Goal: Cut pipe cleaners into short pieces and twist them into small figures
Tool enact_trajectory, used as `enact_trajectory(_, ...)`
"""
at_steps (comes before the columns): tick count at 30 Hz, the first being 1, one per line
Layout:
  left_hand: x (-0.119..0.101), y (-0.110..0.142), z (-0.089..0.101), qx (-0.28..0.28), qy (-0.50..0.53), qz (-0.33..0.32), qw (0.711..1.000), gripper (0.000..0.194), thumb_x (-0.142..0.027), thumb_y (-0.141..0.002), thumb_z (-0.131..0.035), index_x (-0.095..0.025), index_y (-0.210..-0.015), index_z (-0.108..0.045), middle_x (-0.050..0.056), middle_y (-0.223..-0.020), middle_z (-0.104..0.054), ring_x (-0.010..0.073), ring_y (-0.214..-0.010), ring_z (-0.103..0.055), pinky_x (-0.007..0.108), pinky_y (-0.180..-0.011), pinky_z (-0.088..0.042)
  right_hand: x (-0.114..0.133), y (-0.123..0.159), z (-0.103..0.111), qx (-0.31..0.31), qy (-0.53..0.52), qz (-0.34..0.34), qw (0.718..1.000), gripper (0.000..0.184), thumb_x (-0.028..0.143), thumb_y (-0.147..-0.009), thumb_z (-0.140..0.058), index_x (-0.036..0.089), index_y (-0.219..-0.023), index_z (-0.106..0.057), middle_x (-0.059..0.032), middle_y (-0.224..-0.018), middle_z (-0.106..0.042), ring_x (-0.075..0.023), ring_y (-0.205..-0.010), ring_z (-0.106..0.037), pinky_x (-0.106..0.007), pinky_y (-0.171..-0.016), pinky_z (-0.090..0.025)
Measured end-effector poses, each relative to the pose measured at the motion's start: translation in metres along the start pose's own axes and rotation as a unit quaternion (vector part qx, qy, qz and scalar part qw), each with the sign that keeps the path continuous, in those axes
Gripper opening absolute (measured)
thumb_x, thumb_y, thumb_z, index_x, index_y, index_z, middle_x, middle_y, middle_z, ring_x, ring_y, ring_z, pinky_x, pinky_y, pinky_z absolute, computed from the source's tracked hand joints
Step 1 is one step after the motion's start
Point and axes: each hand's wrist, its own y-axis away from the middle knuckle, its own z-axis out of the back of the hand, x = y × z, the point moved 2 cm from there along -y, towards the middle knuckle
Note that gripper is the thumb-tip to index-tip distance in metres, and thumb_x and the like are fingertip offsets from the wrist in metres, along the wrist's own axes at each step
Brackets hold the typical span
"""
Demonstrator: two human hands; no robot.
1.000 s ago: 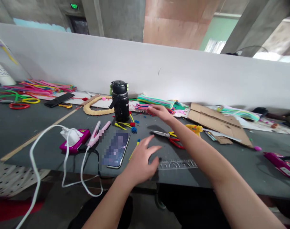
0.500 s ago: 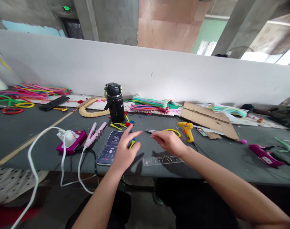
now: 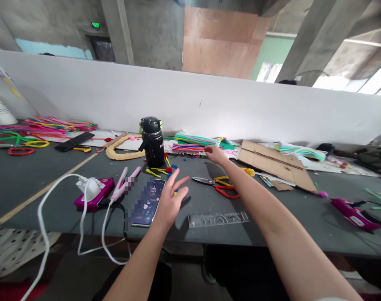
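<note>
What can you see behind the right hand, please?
Green strips and pink strips lie behind the right hand, the white partition farther back. The hand hides part of the pink strips; anything else it covers cannot be told.

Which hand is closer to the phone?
Left. The left hand is right beside the phone; the right hand is farther off, near the colourful bundles at the back.

Phone [image 3: 152, 202] left of ruler [image 3: 220, 219], scissors [image 3: 211, 182] behind ruler, bundled strips [image 3: 195, 138] perhaps touching partition [image 3: 240, 108]
</note>
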Motion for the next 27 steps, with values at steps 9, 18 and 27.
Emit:
enact_trajectory(9,0.016,-0.002,-0.029,0.014,-0.028,-0.003,1.0,0.072,-0.023,-0.081,-0.062,-0.014,-0.147,-0.036,0.017,-0.132,-0.067,0.0261,-0.124,-0.058,0.045,-0.106,-0.04,0.037,-0.055,-0.06,0.017,0.051,0.027,0.998,0.065,0.016,-0.085,-0.063,0.018,-0.149,-0.047,-0.0134,-0.157,-0.045,-0.0301,-0.143,-0.04,-0.045,-0.116,-0.034)
enact_trajectory(18,0.019,-0.005,-0.039,-0.031,-0.066,-0.017,0.997,0.062,-0.02,-0.076,-0.064,-0.019,-0.136,-0.05,0.017,-0.141,-0.058,0.0269,-0.118,-0.062,0.043,-0.097,-0.048,0.051,-0.066,-0.068,-0.006,0.075,-0.015,0.997,0.034,0.014,-0.086,-0.057,0.02,-0.115,-0.073,-0.0151,-0.129,-0.065,-0.0314,-0.123,-0.055,-0.048,-0.102,-0.043)
enact_trajectory(27,0.016,-0.046,-0.015,-0.125,-0.054,-0.018,0.991,0.046,-0.017,-0.072,-0.062,-0.013,-0.118,-0.062,0.016,-0.127,-0.066,0.0247,-0.109,-0.066,0.036,-0.092,-0.053,0.02,-0.028,-0.036,-0.018,0.044,0.054,0.997,0.03,0.015,-0.086,-0.056,0.016,-0.109,-0.075,-0.0099,-0.116,-0.071,-0.0214,-0.11,-0.062,-0.03,-0.097,-0.046)
